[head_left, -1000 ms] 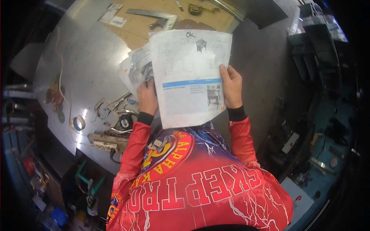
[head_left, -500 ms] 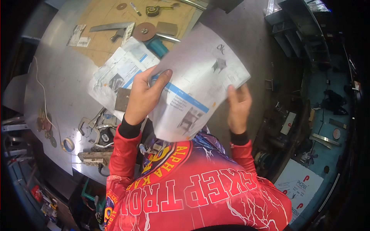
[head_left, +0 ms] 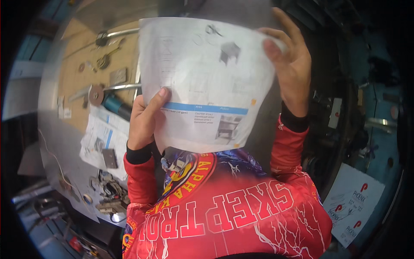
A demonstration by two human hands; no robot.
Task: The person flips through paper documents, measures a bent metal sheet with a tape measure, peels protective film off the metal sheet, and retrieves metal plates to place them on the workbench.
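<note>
A printed paper sheet (head_left: 202, 77) with a blue band, small pictures and a handwritten mark is held up in front of my chest. My left hand (head_left: 146, 118) grips its left edge, thumb on the front and fingers hidden behind. At the upper right corner my right hand (head_left: 291, 60) has its thumb over the sheet's edge, with some fingers stretched upward. The corner is slightly blurred there. On the table left of my left hand lie more printed papers (head_left: 92, 134), with a small dark metal plate (head_left: 110, 158) on them.
A teal-bodied power tool (head_left: 117, 106) with a brown disc (head_left: 95, 95) lies beyond the papers. A tape measure (head_left: 103, 61) and a square block (head_left: 118, 76) rest on the brown board (head_left: 71, 80). Metal clamps (head_left: 110, 187) lie near my left forearm. A white printed panel (head_left: 355, 203) stands lower right.
The sheet has swung left and more upright, facing me. My right hand has moved up and right along its edge to the upper corner. My left hand has shifted slightly left and down.
</note>
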